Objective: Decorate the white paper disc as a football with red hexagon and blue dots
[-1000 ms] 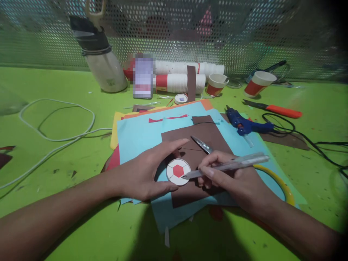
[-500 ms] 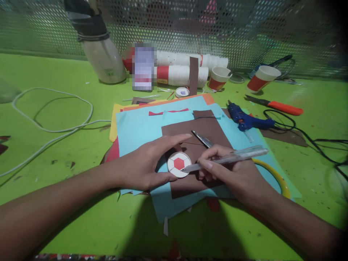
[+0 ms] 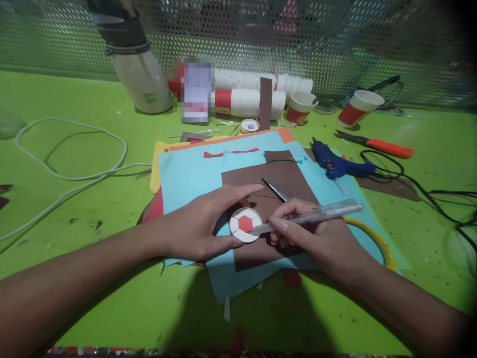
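My left hand (image 3: 203,223) curves around a small round white disc (image 3: 235,229), its thumb at the lower edge and fingers by the upper edge. A red hexagon with black lines running out to the rim marks the disc. Pinched in my right hand (image 3: 309,231) is a clear-barrelled pen (image 3: 316,211), its tip on the disc near the hexagon's lower right. Brown sheet (image 3: 261,179) lies beneath the disc, over light blue sheets (image 3: 190,184). Scissors lie partly hidden under my right hand, with blades (image 3: 276,189) and a yellow handle (image 3: 385,243) showing.
To the right lie a blue glue gun (image 3: 335,164) with a black cord and an orange-handled cutting tool (image 3: 389,147). Behind are stacked paper cups (image 3: 249,103), two single cups (image 3: 300,107), a phone (image 3: 196,94) and a bottle (image 3: 143,82). White cable (image 3: 74,179) loops at left.
My right hand and the pen have shifted very slightly left, with the tip still on the disc. My left hand keeps its place around the disc.
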